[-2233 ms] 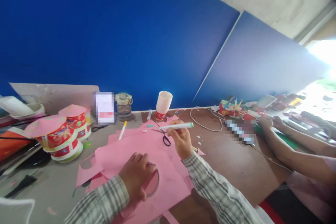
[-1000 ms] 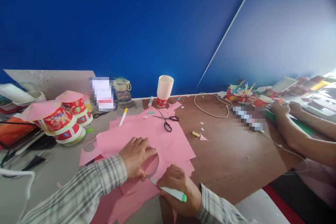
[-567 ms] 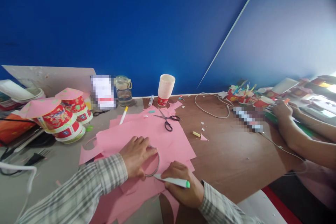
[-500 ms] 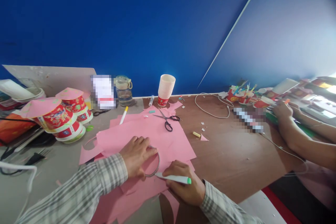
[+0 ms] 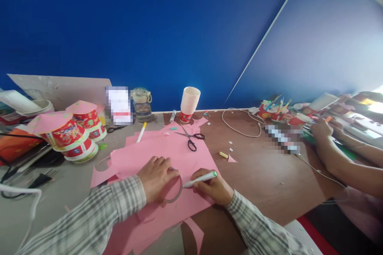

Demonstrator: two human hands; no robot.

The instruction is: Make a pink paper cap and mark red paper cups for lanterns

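A thin grey ring (image 5: 180, 192) lies flat on pink paper (image 5: 167, 147). My left hand (image 5: 157, 179) covers its left side and presses it down, fingers bent over its edge. In my right hand (image 5: 213, 186) is a white marker pen (image 5: 201, 178) with a green end, pinched at a slant. Its tip meets the paper at the ring's right outer edge. Beyond my hands, scissors (image 5: 192, 138) with black handles rest spread on the paper. A second marker pen (image 5: 141, 132), with a yellow end, lies at the paper's upper left.
A stack of paper cups (image 5: 189, 103) and a water bottle (image 5: 141, 104) stand near the blue wall. Decorated red cups (image 5: 66, 132) with pink cone tops are on the left. A power strip (image 5: 281, 139) lies right, near a co-worker's arms (image 5: 335, 155). Paper scraps (image 5: 196, 231) lie around.
My right hand has moved up and away along the ring's right side with the marker pen, which now tilts more upward. My left hand and the ring stay in place.
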